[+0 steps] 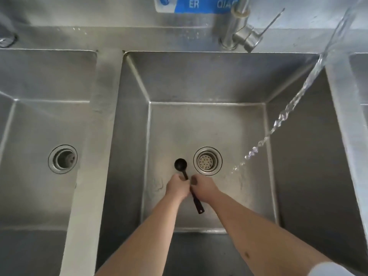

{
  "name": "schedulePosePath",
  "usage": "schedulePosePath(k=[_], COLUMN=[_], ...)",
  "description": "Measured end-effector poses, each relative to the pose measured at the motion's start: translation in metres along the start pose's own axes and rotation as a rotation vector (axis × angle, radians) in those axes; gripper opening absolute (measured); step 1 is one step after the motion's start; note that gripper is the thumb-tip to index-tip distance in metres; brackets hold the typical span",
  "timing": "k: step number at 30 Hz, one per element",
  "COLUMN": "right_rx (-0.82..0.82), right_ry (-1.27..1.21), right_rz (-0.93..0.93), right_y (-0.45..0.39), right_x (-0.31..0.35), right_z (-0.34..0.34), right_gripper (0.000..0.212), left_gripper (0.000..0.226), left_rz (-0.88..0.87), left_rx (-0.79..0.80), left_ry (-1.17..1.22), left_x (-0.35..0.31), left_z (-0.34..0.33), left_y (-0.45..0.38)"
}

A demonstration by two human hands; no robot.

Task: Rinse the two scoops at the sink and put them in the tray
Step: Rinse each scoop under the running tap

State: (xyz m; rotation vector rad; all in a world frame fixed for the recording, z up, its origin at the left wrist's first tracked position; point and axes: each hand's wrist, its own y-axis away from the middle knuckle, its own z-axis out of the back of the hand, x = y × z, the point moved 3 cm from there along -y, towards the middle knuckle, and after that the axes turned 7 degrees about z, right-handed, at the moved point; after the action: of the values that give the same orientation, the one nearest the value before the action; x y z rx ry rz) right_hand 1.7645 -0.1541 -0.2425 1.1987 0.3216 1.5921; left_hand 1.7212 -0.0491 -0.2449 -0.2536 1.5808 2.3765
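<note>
A black scoop with a round bowl and a long handle is held low inside the middle steel sink, its bowl pointing away from me beside the drain strainer. My left hand grips the handle just below the bowl. My right hand curls round the handle on the other side, and the handle's end sticks out below both hands. A stream of water falls from the upper right and lands right of the drain, clear of the scoop. Only one scoop shows; no tray is in view.
A faucet base with a lever stands on the back ledge. Another basin with an open drain lies to the left, and the edge of a third basin is at the right. A blue label hangs on the back wall.
</note>
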Motion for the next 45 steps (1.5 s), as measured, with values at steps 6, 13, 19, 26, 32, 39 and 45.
schedulePosePath(k=[6, 13, 19, 26, 32, 39, 45], right_rx=[-0.078, -0.088, -0.098, -0.226, -0.263, -0.237, -0.208], right_ry=[-0.108, -0.458, -1.012, -1.09, -1.105, -1.095, -1.177], right_rz=[-0.021, -0.004, -0.114, -0.058, -0.045, -0.026, 0.038], right_y=[-0.019, 0.027, 0.102, 0.169, 0.191, 0.206, 0.224], right_x=[-0.003, -0.001, 0.001, 0.0, -0.006, -0.005, -0.001], right_z=[-0.017, 0.007, 0.054, 0.108, 0.128, 0.143, 0.151], right_gripper=[0.015, 0.011, 0.015, 0.016, 0.01, 0.015, 0.021], left_gripper=[0.017, 0.004, 0.033, 0.034, 0.033, 0.023, 0.016], left_rz=[0.036, 0.023, -0.131, -0.339, -0.351, -0.231, -0.167], left_rx=[0.048, 0.174, 0.287, 0.619, 0.581, 0.432, 0.298], left_ry=[0.203, 0.359, 0.608, 0.719, 0.68, 0.726, 0.674], left_x=[0.015, 0.003, -0.038, -0.092, -0.119, -0.131, -0.14], left_z=[-0.008, -0.001, 0.008, -0.01, -0.022, -0.032, -0.037], left_y=[-0.033, 0.008, 0.072, 0.142, 0.174, 0.176, 0.175])
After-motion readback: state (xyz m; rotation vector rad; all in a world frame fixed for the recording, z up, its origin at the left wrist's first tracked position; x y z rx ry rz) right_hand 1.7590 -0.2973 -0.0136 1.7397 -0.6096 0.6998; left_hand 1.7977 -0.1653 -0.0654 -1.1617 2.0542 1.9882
